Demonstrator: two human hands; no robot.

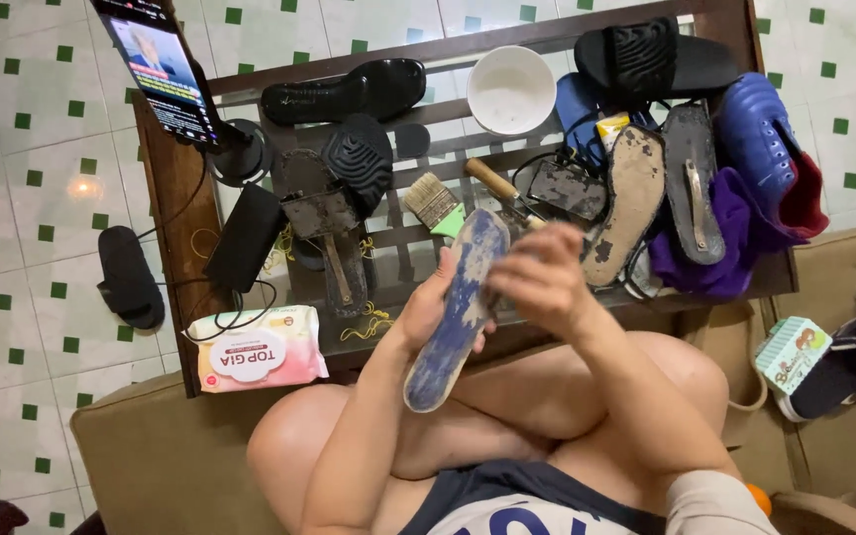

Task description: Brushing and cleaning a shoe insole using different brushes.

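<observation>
The left hand (430,309) grasped the worn blue sole (456,307) from below, tilted up over the lap beside the surface (175,188), so the right hand (544,277), clenched on a wooden-handled tool (499,188), could work its face.

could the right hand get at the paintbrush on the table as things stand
Probably yes: the paintbrush lies uncovered just beyond the blue sole, near the right hand, though that hand already grips a wooden-handled tool.

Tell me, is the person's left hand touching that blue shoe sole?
Touching. The head view shows the left hand wrapped around the edge of the blue sole, holding it up above the knees, while the right hand presses on its upper part.
</observation>
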